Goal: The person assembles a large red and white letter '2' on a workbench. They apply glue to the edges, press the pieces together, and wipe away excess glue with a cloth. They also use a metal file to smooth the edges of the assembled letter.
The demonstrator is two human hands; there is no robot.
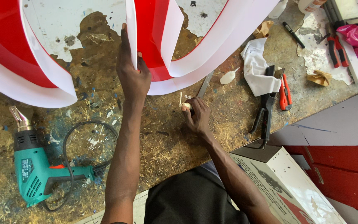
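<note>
My left hand (pixel 131 70) grips the edge of a curved plastic strip (pixel 148 39), red on one face and white on the other, held upright on the worn workbench (pixel 162 141). More loops of the same strip sweep to the left (pixel 25 79) and up to the right (pixel 228 37). My right hand (pixel 196 115) rests on the bench just below the strip, closed around a small pale tool with a thin tip (pixel 183 104). A flat metal ruler (pixel 206 84) lies beside that hand, partly under the strip.
A green heat gun (pixel 32 166) with a black cord lies at the left. To the right are a white rag (pixel 257 66), black pliers-like tool (pixel 266 108), orange utility knife (pixel 285 92), black marker (pixel 293 34), red-handled pliers (pixel 335 49) and pink bag (pixel 355 34). A white box (pixel 295 182) stands below the bench edge.
</note>
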